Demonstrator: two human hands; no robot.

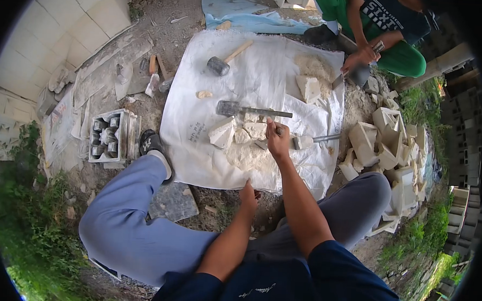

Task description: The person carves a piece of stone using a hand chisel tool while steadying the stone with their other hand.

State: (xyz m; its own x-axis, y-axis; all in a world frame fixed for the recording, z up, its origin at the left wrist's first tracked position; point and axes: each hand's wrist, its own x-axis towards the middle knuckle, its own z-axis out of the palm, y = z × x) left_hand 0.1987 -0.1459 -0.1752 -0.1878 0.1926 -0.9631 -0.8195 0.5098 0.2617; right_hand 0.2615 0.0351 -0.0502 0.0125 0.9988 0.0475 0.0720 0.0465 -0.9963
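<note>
My right hand point(278, 140) is closed over the broken pale blocks in the middle of a white woven sheet point(192, 93); what its fingers hold is hard to make out. Just beyond it lies a dark-headed mallet point(228, 108) with a long straight handle. Pale chunks point(221, 133) and crumbly powder point(254, 158) are heaped to its left and below. My left hand point(248, 195) is curled at the sheet's near edge, its thumb on top and its fingers mostly hidden, seemingly gripping the sheet. To the right of my right hand rests a metal-handled hammer point(303, 142).
A wooden-handled mallet point(219, 66) lies farther up the sheet. Broken pale blocks point(364, 143) are piled at right. A moulded block point(106, 138) stands by my left shoe. Across the sheet, another person's hands point(360, 58) hold a tool near a pale block point(308, 88).
</note>
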